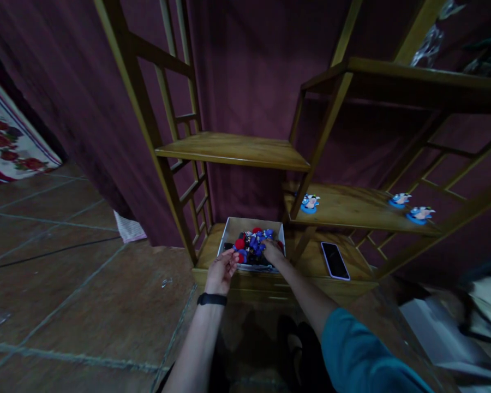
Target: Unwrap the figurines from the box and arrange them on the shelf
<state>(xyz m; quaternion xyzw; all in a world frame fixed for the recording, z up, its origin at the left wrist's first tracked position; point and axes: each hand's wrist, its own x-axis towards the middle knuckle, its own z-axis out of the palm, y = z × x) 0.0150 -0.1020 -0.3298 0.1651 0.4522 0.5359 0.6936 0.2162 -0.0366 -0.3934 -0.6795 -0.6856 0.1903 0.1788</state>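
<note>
An open white cardboard box (228, 232) sits on the low wooden shelf, filled with a jumble of small blue, red and black figurines (256, 244). At the box's front left edge is my left hand (223, 270), with a dark band on the wrist. Its fingertips are closed around a small red-and-blue figurine (241, 256). My right hand (273, 252) reaches over the front right edge into the box and touches the blue pieces there. Its fingertips are partly hidden among them, so their grip does not show.
Three blue-and-white figurines stand on the right middle shelf (352, 207), one (310, 203) by the post. A phone (335, 261) lies on the lower shelf right of the box. Above the box juts a wooden shelf (233, 147). A white box (437, 327) is at the lower right.
</note>
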